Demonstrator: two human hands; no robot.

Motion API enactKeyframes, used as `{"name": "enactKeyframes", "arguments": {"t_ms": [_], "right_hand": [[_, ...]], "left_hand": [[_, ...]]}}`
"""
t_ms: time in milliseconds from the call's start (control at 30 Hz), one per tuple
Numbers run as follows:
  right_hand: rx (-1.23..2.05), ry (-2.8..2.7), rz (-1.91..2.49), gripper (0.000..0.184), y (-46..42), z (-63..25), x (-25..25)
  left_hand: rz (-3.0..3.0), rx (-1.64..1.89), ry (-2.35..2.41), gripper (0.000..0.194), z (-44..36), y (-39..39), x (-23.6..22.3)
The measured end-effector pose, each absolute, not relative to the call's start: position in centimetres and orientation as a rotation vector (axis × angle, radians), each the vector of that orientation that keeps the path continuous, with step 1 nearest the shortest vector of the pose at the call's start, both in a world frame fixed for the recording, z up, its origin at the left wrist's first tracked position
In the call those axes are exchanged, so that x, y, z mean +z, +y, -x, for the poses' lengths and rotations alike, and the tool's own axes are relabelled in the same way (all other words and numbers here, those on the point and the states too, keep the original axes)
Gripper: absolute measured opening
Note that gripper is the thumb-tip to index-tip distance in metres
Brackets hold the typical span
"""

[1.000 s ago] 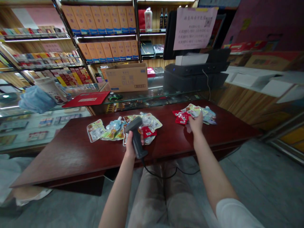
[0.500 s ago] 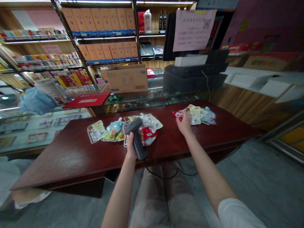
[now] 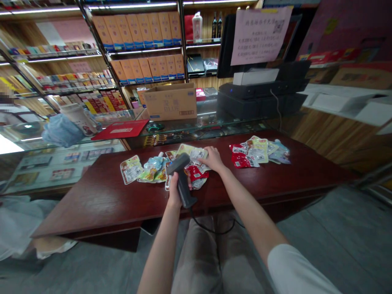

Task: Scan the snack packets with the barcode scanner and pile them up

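My left hand (image 3: 175, 191) is wrapped round the grip of a dark grey barcode scanner (image 3: 183, 183), whose head is over a pile of snack packets. My right hand (image 3: 214, 158) has its fingers closed on the right edge of a pale green-and-clear snack packet (image 3: 196, 154) at the back of that pile. Red packets (image 3: 197, 173) lie just below it. To the left are a light blue pouch (image 3: 153, 165) and a flat pale green packet (image 3: 131, 169). A second pile on the right has red packets (image 3: 243, 157), a pale green packet (image 3: 259, 149) and a bluish packet (image 3: 280, 153).
The dark red table (image 3: 104, 204) stands before a glass counter. On the counter are a cardboard box (image 3: 170, 102), a red folder (image 3: 122, 129), a mouse (image 3: 155, 127) and a blue cloth (image 3: 63, 130). The scanner's cable (image 3: 211, 232) hangs over my legs. A seated person's clothing (image 3: 21, 224) shows at left.
My right hand has moved left from the right pile to the left pile, leaving a red packet behind and taking hold of a pale green packet. The scanner stays in my left hand.
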State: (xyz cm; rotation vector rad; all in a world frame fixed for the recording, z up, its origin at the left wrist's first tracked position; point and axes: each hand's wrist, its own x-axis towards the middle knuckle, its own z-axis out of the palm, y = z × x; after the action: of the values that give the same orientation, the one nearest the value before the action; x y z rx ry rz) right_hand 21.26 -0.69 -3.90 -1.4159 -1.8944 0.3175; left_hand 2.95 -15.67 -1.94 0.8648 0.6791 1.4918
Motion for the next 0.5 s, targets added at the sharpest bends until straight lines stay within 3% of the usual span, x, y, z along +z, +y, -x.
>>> {"name": "enactKeyframes", "arguments": {"t_ms": [233,500], "right_hand": [[0.632,-1.408,1.278,0.041,0.1,-23.7,-4.2],[0.738,-1.062,1.164,0.03,0.5,-24.6,-4.1]], "left_hand": [[-0.84,1.508,0.698,0.059,-2.9,-15.9,-1.8],[-0.855,1.493,0.739,0.059,-2.7,-15.7,-2.1]]}}
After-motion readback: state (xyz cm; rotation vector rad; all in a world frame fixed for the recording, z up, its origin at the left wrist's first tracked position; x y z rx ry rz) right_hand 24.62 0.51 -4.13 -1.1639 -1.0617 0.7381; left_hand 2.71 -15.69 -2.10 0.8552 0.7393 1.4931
